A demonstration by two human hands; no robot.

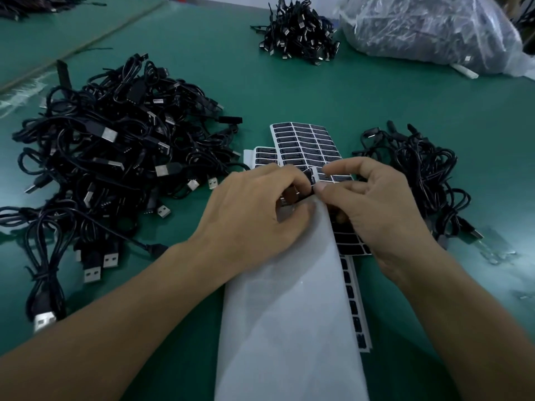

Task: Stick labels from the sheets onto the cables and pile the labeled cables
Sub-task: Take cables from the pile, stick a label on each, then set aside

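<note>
A green table mat (pixel 318 91) is seen covering the whole work surface. At its left, the largest heap of black USB cables (pixel 115 157) is spread loosely, with silver plugs sticking out on all sides. At the far right corner a clear plastic bag (pixel 428 27) is laid on its side; dark cables are packed inside it, though they are blurred by the film. In the near middle a white backing sheet (pixel 289 314) is draped from the hands down to the bottom edge, and a strip of black labels is left showing along its right side. A smaller cable pile (pixel 419 175) is set just right of the hands. A tight cable bundle (pixel 298 30) is placed at the far middle, well apart from both piles. Label sheets (pixel 307 143), printed with rows of black labels, are fanned out beyond the hands, between the two near piles. The left hand (pixel 254 215) and right hand (pixel 376 209) are brought together above the sheets, fingertips touching. A black cable end (pixel 292 195) is gripped in the left hand's curled fingers and pinched by the right thumb and forefinger; whether a label is held there cannot be told.
</note>
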